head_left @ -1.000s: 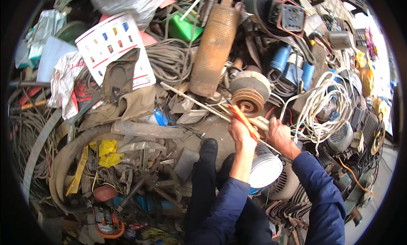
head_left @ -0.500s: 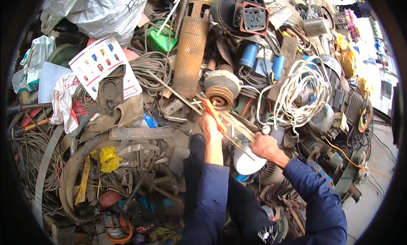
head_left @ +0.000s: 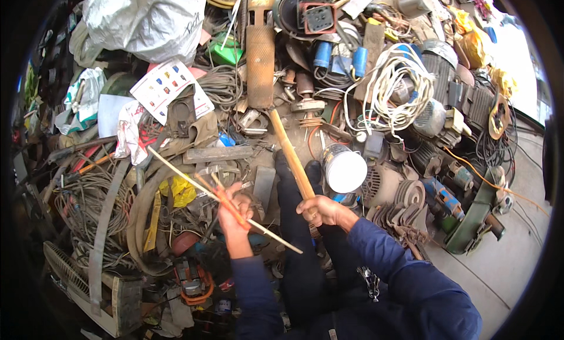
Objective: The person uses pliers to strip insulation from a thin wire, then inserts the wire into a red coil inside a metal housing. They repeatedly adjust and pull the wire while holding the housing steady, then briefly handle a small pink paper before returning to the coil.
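My left hand [head_left: 236,213] is closed around a thin pale stick [head_left: 179,172], which slants from upper left to lower right. An orange strip-like thing [head_left: 234,208] is in the same grip; its kind I cannot make out. Short brown stick ends show beside the fingers. My right hand [head_left: 324,210] grips the near end of a flat yellowish bamboo strip [head_left: 291,158]. That strip points away from me, its far tip near the base of a rusty mesh cylinder [head_left: 260,69]. Both hands are apart, over my legs and the scrap.
A white-lidded bucket [head_left: 345,171] stands right of the bamboo strip. Beyond it lie a coil of white cable [head_left: 399,90] and several motors [head_left: 439,57]. Far left is a big white sack [head_left: 144,22]; tangled cables [head_left: 88,210] and a yellow bag [head_left: 179,190] lie nearer.
My left hand has moved left and nearer, away from the right hand, carrying the stick and orange thing. My right hand has shifted left and nearer with the bamboo strip. The view has shifted.
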Action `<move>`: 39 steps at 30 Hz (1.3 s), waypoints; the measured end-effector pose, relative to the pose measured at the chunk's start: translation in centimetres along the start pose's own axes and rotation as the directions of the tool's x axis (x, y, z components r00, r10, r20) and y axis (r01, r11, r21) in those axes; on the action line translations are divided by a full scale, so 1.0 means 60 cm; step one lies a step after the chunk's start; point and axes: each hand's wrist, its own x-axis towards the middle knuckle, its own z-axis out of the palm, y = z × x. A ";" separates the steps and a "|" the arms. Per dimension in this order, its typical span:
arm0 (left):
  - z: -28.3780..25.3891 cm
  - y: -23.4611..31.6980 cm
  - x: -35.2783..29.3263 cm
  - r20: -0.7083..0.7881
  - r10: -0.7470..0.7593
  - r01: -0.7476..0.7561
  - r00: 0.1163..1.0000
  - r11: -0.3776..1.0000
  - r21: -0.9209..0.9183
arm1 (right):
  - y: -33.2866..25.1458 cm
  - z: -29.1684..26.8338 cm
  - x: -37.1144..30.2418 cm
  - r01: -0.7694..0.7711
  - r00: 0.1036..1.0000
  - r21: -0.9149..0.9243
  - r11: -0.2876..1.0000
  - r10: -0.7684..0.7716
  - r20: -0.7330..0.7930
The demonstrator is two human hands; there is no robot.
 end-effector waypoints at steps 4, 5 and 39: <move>-0.035 0.047 -0.105 -0.154 0.174 -0.153 0.973 0.978 0.142 | 0.030 0.031 -0.076 -0.406 0.607 -0.805 0.431 -0.532 -0.591; -0.038 0.062 -0.129 -0.172 0.204 -0.173 0.964 0.969 0.177 | 0.028 0.022 -0.106 -0.368 0.620 -0.830 0.418 -0.555 -0.554; -0.062 0.221 -0.349 0.099 0.654 -0.396 0.750 0.324 0.859 | 0.186 -0.038 -0.591 0.078 0.074 -0.567 0.820 -0.572 -0.817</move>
